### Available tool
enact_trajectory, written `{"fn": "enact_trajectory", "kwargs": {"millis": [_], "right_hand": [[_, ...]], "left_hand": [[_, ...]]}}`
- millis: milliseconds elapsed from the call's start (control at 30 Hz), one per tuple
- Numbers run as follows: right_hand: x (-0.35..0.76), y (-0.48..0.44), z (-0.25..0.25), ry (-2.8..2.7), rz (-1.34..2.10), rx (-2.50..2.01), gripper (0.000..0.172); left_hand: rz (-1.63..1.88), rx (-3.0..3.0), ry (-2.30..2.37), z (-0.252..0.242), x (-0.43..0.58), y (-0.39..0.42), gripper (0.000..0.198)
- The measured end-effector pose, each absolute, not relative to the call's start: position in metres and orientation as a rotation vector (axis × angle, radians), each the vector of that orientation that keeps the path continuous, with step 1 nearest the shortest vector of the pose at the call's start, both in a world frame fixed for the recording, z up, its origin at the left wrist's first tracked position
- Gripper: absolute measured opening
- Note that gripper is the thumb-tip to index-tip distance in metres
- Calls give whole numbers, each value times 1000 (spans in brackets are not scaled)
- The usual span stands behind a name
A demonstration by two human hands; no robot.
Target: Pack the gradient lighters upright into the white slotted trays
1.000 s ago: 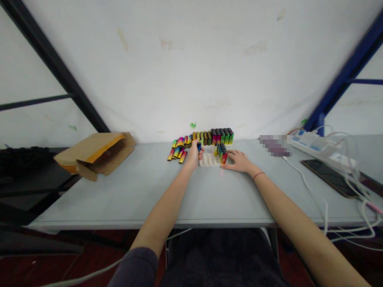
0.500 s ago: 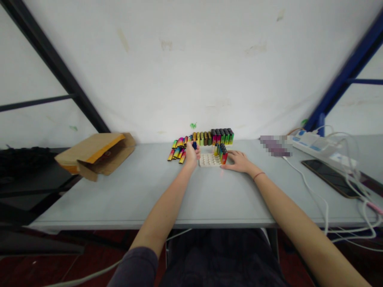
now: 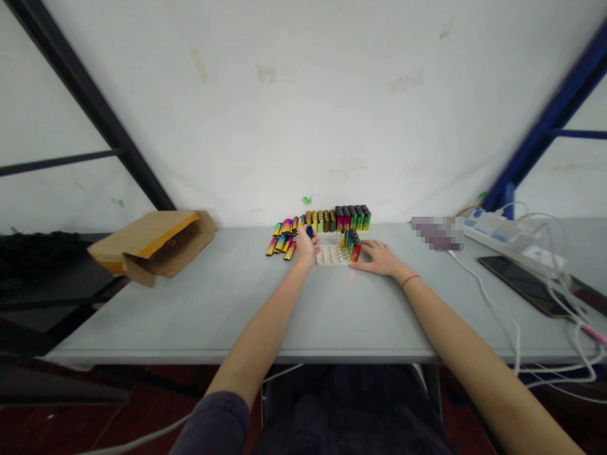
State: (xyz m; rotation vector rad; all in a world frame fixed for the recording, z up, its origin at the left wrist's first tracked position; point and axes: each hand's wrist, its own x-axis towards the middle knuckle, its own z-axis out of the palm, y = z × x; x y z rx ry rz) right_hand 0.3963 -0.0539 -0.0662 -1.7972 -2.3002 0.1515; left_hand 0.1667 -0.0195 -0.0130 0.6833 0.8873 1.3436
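Looking down past two bare forearms at a pale grey counter [image 3: 190, 316], with a stained white wall [image 3: 303, 107] behind. Clock positions taken from the tray, with 12 o'clock at the far side.

Left grip [image 3: 306, 248] closed tight around a dark blue disposable lighter [image 3: 310, 232], held upright with its top showing above the fingers, just beside the 9 o'clock edge of a white tray with round wells [image 3: 332, 255]. Right grip [image 3: 379, 259] open, fingers spread flat on the counter, its fingertips just beside the tray's 3 o'clock edge. Nearest to those fingers, a small cluster of rainbow-finish lighters [image 3: 349, 244], upright in the tray's far right corner.

At 12 o'clock, a long row of upright lighters [image 3: 346, 218] with dark tops and multicoloured bodies. At 10 o'clock, a loose heap of lighters [image 3: 281, 244] lying on their sides, near the left grip.

Farther off at 9 o'clock, an open cardboard mailer [image 3: 156, 246] with a yellow flap, at the counter's edge. At 3 o'clock, a pixelated, unreadable object [image 3: 436, 232], a white power strip [image 3: 502, 235], a black smartphone [image 3: 521, 281] and looping white cables [image 3: 493, 303]. Around the right wrist, a thin red cord bracelet [image 3: 410, 280].
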Motion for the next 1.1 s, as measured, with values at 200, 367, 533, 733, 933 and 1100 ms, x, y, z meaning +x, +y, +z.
{"fn": "enact_trajectory", "kwargs": {"millis": [200, 367, 533, 733, 933, 1100], "right_hand": [[397, -53, -67, -2307, 151, -1807, 84], [397, -52, -67, -2303, 160, -1798, 85], [398, -52, -68, -2316, 161, -1774, 86], [400, -50, -71, -2328, 157, -1757, 85], [401, -48, -73, -2348, 139, -1732, 85], [401, -47, -74, -2342, 135, -1726, 85]], "left_hand": [[1395, 696, 824, -10, 168, -20, 47], [1452, 931, 862, -18, 177, -21, 38], [1575, 1329, 964, -27, 181, -25, 16], [1474, 1542, 942, -34, 181, -23, 15], [1336, 1714, 942, -45, 181, -20, 12], [1242, 1895, 943, -45, 181, -22, 11]]}}
